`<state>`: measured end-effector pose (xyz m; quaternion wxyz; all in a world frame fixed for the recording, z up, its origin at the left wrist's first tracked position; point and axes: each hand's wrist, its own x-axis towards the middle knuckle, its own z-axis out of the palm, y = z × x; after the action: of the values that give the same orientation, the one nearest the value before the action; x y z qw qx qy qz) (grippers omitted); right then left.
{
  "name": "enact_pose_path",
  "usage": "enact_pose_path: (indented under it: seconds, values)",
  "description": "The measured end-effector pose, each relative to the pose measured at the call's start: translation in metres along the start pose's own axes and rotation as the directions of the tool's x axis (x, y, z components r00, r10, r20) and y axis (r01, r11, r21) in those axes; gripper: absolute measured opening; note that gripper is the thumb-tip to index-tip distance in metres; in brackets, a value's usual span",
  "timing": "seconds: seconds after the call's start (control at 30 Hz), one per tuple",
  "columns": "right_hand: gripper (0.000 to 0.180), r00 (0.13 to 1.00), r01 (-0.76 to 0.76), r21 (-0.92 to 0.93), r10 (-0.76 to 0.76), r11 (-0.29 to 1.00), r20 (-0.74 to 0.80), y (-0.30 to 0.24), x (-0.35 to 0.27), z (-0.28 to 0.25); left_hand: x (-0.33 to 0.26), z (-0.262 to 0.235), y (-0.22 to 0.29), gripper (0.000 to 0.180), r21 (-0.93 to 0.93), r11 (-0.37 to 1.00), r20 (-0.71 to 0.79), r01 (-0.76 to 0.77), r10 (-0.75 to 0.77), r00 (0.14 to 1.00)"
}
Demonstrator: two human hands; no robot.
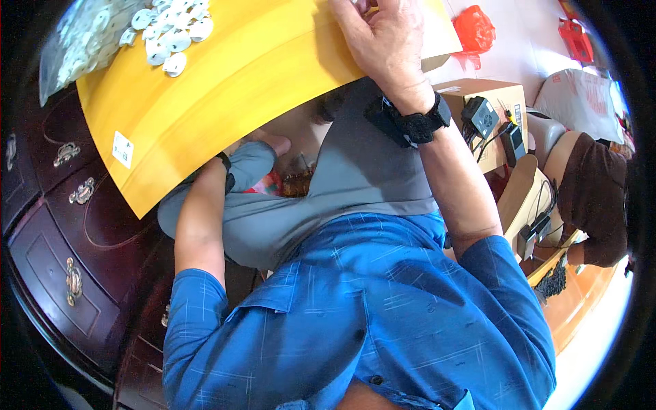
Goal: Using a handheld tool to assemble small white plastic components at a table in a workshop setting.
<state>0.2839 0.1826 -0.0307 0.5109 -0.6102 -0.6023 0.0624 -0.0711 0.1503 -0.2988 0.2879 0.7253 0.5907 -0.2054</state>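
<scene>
- Two lots of small parts sit at the upper left of the yellow board [273, 61]: a loose heap of white pieces [178, 41] and, just beside it, a clear bag [89, 51] that looks full of similar ones.
- My right hand [391, 42] is over the far right part of the board, well apart from the heap. Thumb and fingers curl toward each other, but the view cuts off the tips, so I cannot tell whether they pinch anything.
- My left forearm [201, 222] runs in under the near edge of the board. The hand itself is hidden there, and I cannot tell how its fingers stand.
- Each white piece looks like rounded, moulded plastic; I judge it light and stiff, likely smooth enough to skate across the board if pushed. I would take one by its rim, between thumb and forefinger, lifting from the heap's near edge, where they lie least piled.
- Thin parts of a piece could snap if squeezed hard, so a gentle pinch seems enough.
- As for the bag, I expect soft, slippery film with a shifting load, heavier than any single piece. It overhangs the board's left edge, so I would support it from below.
</scene>
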Motion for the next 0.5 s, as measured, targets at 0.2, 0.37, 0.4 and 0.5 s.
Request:
enact_pose_path:
  seconds: [0.2, 0.37, 0.4, 0.5]
  values:
    - [0.012, 1.0, 0.0, 0.083, 0.001, 0.997, -0.015, -0.001, 0.0, 0.002, 0.002, -0.01, -0.029, 0.055, -0.016, 0.997, -0.109, 0.079, -0.08, 0.991]
    - [0.013, 0.994, 0.079, 0.022, -0.077, 0.997, -0.076, 0.008, -0.001, 0.002, -0.013, -0.017, -0.009, 0.041, -0.114, 0.957, -0.028, 0.267, -0.271, 0.962]
    - [0.013, 0.993, 0.084, 0.026, -0.081, 0.996, -0.083, 0.01, -0.004, 0.001, -0.018, -0.018, -0.004, 0.041, -0.112, 0.957, -0.037, 0.267, -0.273, 0.961]
    - [0.014, 0.999, -0.026, 0.075, 0.028, 0.997, -0.02, 0.007, -0.003, 0.002, -0.027, -0.014, -0.008, 0.042, -0.099, 0.932, 0.01, 0.349, -0.349, 0.937]
